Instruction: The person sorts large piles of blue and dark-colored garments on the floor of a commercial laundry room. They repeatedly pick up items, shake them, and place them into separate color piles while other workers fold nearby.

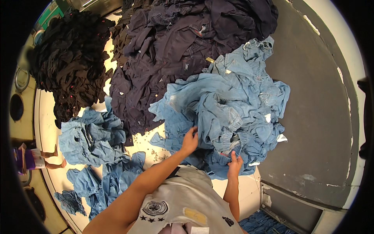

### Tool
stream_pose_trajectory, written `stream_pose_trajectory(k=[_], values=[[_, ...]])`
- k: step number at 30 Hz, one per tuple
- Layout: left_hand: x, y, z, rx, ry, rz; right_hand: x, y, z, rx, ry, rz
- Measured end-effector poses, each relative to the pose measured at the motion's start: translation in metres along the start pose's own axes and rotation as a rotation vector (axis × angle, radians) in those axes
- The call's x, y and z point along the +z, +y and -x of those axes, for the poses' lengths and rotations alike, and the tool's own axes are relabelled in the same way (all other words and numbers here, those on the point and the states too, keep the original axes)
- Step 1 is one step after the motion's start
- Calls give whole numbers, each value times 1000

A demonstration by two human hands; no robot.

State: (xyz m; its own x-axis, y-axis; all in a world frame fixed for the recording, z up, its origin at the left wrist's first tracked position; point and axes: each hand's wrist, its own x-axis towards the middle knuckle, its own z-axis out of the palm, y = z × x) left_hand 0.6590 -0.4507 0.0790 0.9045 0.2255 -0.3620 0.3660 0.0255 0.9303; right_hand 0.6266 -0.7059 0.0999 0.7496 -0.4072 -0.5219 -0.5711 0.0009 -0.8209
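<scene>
A heap of light-blue denim clothes point(269, 97) lies right in front of me. From it I hold up one light-blue denim garment point(214, 113), its gathered waistband turned toward me. My left hand point(189, 142) is closed on the garment's left side, with some fingertips hidden by the cloth. Lower and to the right, my right hand point(235, 165) grips the waistband edge, thumb pointing up. A small red patch shows inside the waistband beside the right thumb. Folds of the heap hide the rest of this garment.
Beyond rises a large dark navy pile point(163, 58), with a black pile point(74, 58) to its left. More light-blue denim point(93, 136) lies at left. A grey panel point(307, 109) borders the right. Another person's legs point(52, 160) show at far left, beside round-doored machines point(16, 107).
</scene>
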Motion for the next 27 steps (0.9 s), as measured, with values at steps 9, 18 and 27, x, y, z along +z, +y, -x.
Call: stream_pose_trajectory(k=[9,18,27], values=[[40,71,30,475,-30,-936,33,-53,1,-573,87,152],[-111,27,39,440,232,-372,59,-68,56,-812,-230,289],[-404,-39,308,160,1100,641,124,-58,236,-589,-1434,469]])
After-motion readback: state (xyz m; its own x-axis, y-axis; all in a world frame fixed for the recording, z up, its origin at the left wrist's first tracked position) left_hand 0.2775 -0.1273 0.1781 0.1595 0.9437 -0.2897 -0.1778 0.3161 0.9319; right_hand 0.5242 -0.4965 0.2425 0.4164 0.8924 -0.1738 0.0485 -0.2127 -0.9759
